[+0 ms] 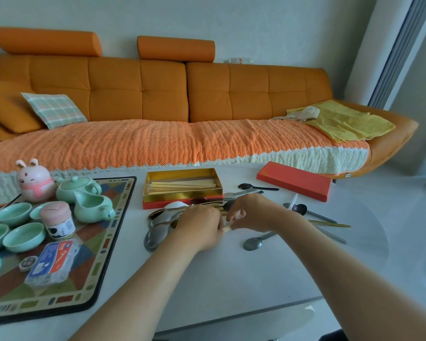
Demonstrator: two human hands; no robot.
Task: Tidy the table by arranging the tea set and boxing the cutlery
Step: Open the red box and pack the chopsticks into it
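I saw the left hand (199, 226) and right hand (250, 212) both curled around a bundle of spoons (161, 223) on the table (231, 279), just before the gold-lined box (182, 196). Their handles were hidden inside that grip.

A home living room: orange sofa (158, 94) with cushion (54, 109) behind a white table (231, 271)

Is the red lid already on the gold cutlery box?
No, the red lid lies flat on the table, apart from and right of the gold box, which stands open with chopsticks inside.
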